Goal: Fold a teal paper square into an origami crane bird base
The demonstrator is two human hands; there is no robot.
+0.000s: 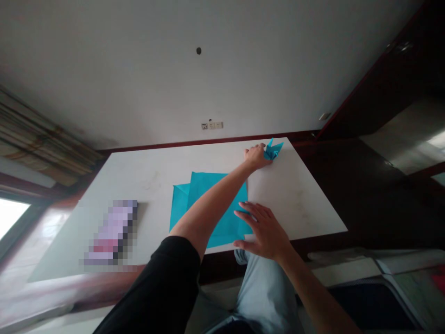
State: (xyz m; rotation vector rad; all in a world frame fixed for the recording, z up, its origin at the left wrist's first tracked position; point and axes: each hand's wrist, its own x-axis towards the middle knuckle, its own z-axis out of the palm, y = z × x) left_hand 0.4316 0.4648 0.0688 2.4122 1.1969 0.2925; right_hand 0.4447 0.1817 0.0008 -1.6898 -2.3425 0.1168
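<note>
A blue folded paper crane [274,150] is at the far right of the white table. My left hand [256,157] reaches out to it, with the thumb and forefinger around its near left side; the exact contact is partly hidden. Below my left forearm lies a square sheet of blue paper [212,197]. Another blue sheet [180,204], with a crease at its corner, sticks out from under its left side. At the front right edge of the top sheet, my right hand [262,229] is open, fingers spread, fingertips over the paper.
The white tabletop [146,171] runs back to a wall with sockets [212,125]. On the left lies a pixelated, purplish box-like thing [111,232]. My legs [266,287] are under the front edge. A curtain [41,144] hangs at left; dark floor [347,185] is at right.
</note>
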